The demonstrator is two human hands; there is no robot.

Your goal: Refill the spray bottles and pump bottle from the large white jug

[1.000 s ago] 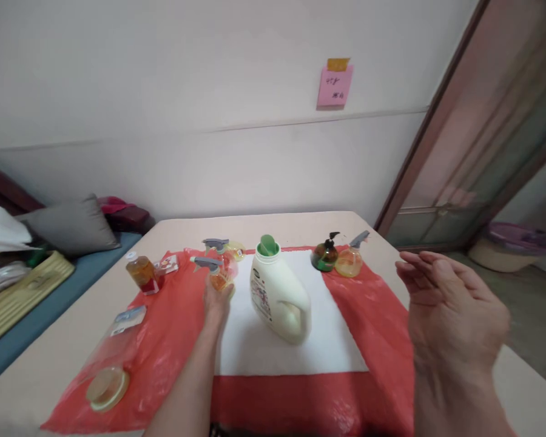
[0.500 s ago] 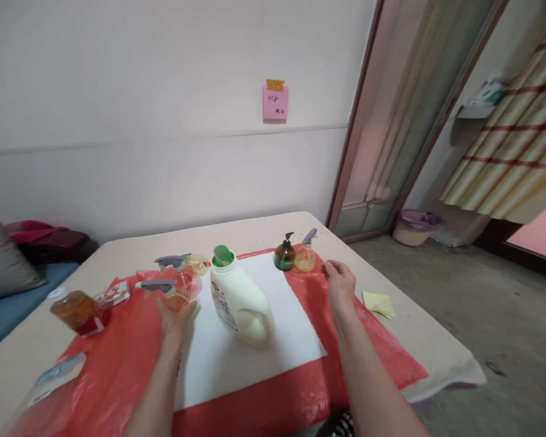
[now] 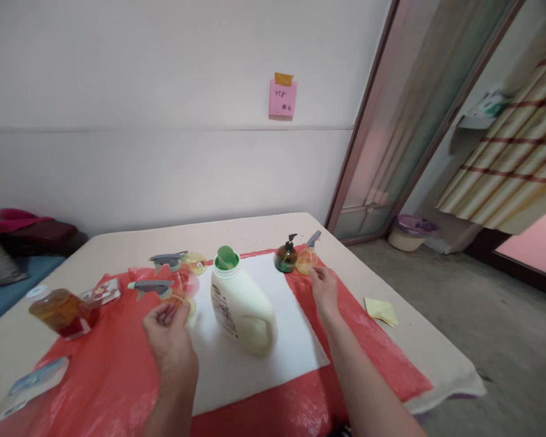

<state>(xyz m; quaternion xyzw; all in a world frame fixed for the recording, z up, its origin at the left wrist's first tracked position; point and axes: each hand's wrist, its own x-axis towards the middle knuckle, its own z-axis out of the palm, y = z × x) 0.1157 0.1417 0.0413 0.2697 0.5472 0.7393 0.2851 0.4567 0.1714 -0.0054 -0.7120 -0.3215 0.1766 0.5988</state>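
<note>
My left hand (image 3: 170, 331) is just in front of a clear spray bottle with a grey trigger (image 3: 157, 287). Its fingers are loosely curled, the thumb stands apart, and I see nothing in it. My right hand (image 3: 324, 288) is raised over the red plastic sheet (image 3: 359, 328), fingertips drawn together with nothing visible between them. Just beyond it is a yellowish spray bottle (image 3: 306, 261), beside a dark pump bottle (image 3: 286, 258). Between my hands a large white jug (image 3: 243, 303) stands on a white sheet (image 3: 255, 376). Something green (image 3: 226, 258) sits in its mouth.
More spray bottles, one yellow (image 3: 194, 263), stand behind the left one. An amber bottle (image 3: 64, 312) and a flat packet (image 3: 34, 385) lie at left. Yellow sticky notes (image 3: 381, 311) are near the right table edge. A pink note (image 3: 282, 98) hangs on the wall.
My left hand has let go of the spray bottle and drawn back towards me. My right hand has moved left and slightly down. The view has shifted a little.
</note>
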